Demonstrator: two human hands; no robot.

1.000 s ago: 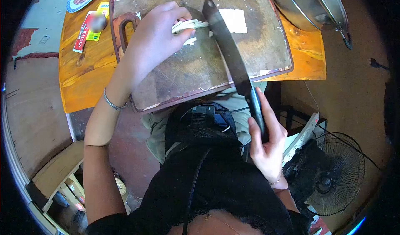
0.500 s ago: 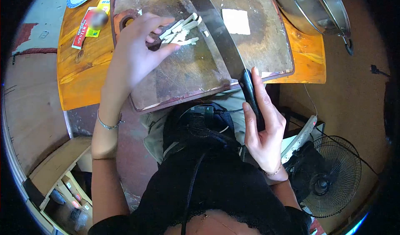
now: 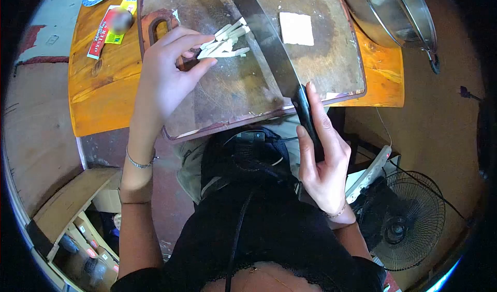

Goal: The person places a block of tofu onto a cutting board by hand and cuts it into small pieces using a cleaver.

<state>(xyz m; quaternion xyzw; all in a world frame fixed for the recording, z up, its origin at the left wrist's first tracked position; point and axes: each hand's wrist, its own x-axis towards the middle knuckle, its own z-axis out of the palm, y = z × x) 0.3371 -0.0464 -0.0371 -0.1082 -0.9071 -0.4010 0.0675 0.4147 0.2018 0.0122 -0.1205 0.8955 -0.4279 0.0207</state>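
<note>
Wearer seen from above. Torso, at 6 o'clock: black sleeveless top with a lace-trimmed neckline; both arms bare. Left hand (image 3: 168,82), at 10 o'clock: thin silver bracelet (image 3: 139,163) at the wrist. Right hand (image 3: 323,160), at 4 o'clock: fine chain bracelet (image 3: 336,214) at the wrist. Centre: small black device (image 3: 248,148) on the chest with a black cable running down the top. Light-coloured trousers (image 3: 192,160) show at the lap.

Some letters on the red and yellow packet (image 3: 106,25) on the table, too small and blurry to read.
</note>
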